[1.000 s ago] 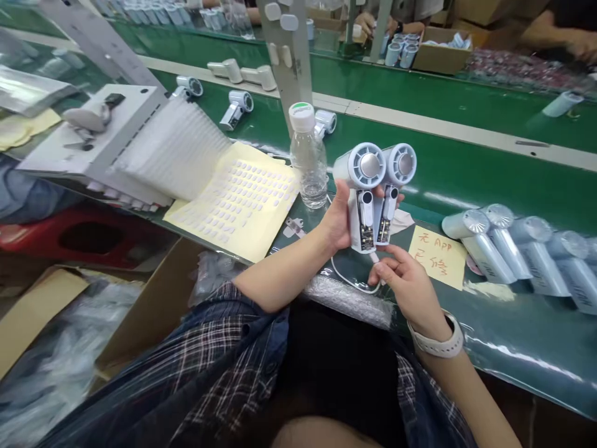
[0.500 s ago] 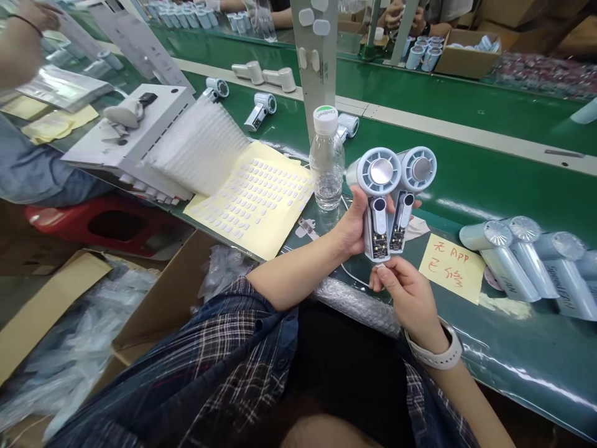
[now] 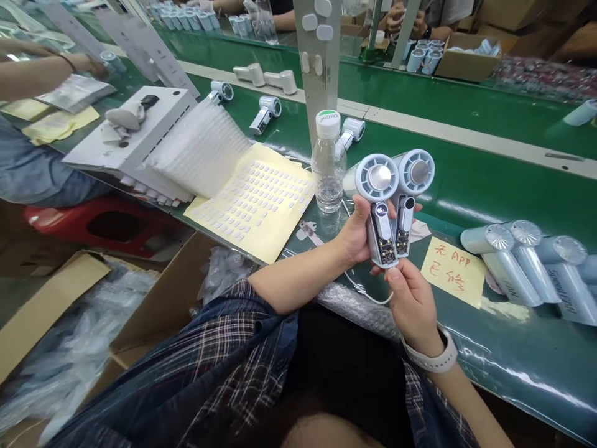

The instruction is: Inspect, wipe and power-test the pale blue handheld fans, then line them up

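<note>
My left hand (image 3: pixel 357 236) is closed around two light-blue handheld fans held side by side. The nearer fan (image 3: pixel 377 177) has its handle front off, with a circuit board bare and its small round display lit. Behind it on the right, the second fan (image 3: pixel 415 172) also shows bare circuitry, and its display is dark. At the bottom of the nearer handle, my right hand (image 3: pixel 413 298) pinches the end of a white cable (image 3: pixel 361 290). Its plug is hidden by my fingers, apparently against the handle's base.
A water bottle (image 3: pixel 329 163) stands just left of the fans. Yellow sheets with small white pieces (image 3: pixel 261 233) lie further left. A handwritten yellow note (image 3: pixel 452 272) and several finished fans (image 3: pixel 517 264) lie right. Another person's arm (image 3: pixel 41 74) reaches in at far left.
The cable end has come up to the nearer fan's base, and that fan's display has lit. Both fans have tilted slightly. At far left, the other person's arm has moved lower and right.
</note>
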Motion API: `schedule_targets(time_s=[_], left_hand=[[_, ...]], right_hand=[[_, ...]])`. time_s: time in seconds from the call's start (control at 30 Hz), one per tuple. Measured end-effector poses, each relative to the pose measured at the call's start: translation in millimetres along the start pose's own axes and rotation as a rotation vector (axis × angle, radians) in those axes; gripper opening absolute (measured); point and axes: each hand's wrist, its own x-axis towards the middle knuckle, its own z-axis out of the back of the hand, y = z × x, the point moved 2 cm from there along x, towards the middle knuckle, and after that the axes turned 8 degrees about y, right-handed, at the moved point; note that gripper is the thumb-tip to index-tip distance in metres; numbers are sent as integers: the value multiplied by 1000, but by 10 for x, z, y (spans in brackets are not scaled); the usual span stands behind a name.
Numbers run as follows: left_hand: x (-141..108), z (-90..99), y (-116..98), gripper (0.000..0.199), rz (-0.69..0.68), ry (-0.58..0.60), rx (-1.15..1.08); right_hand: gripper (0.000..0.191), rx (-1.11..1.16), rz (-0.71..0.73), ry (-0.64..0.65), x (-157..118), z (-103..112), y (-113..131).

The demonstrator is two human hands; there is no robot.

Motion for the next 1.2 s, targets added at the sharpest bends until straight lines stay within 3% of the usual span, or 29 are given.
schedule_targets(time_s=[0.1,0.2,0.37,0.53,0.63,0.73,0.8,0.9,0.97,1.0,1.03,1.1,1.2], left_hand=[[-11,-48,-42,80,15,17,-149],[-17,-69,-98,76,-21,54,-200],[-51,-86,-100,77,-55,87,-80],[-75,-89,29,85,-78,65,-10],[-73,-66,78,89,-82,85,61],[-68,-62,53,91,-53,74,110],[-58,-77,-15,90,-54,36,74],[-32,-93,-152,84,-115,-87,0],[-21,-88,-209,82,-148,-143,-22],[-21,-84,-214,82,-147,-139,-31],[-25,-80,-203,82,-133,-114,-40],[-46,-74,-143,83,-78,-26,-46],[-84,-61,-29,86,42,61,-1]], right_hand=[[37,-21,107,-57,-22,19,-7],[35,-32,108,-123,7,-2,20],[31,221,43,-137,40,-77,65],[43,376,13,-208,27,-209,72],[41,336,-20,-216,46,-211,18],[39,143,-35,-198,33,-139,-14],[37,-53,42,-139,-17,-80,33],[32,-368,214,137,-102,19,170],[31,-530,215,363,-82,154,218],[32,-599,169,409,-26,256,216],[33,-669,114,392,62,375,199],[29,-808,43,181,309,613,130],[21,-911,143,-96,671,796,-4]])
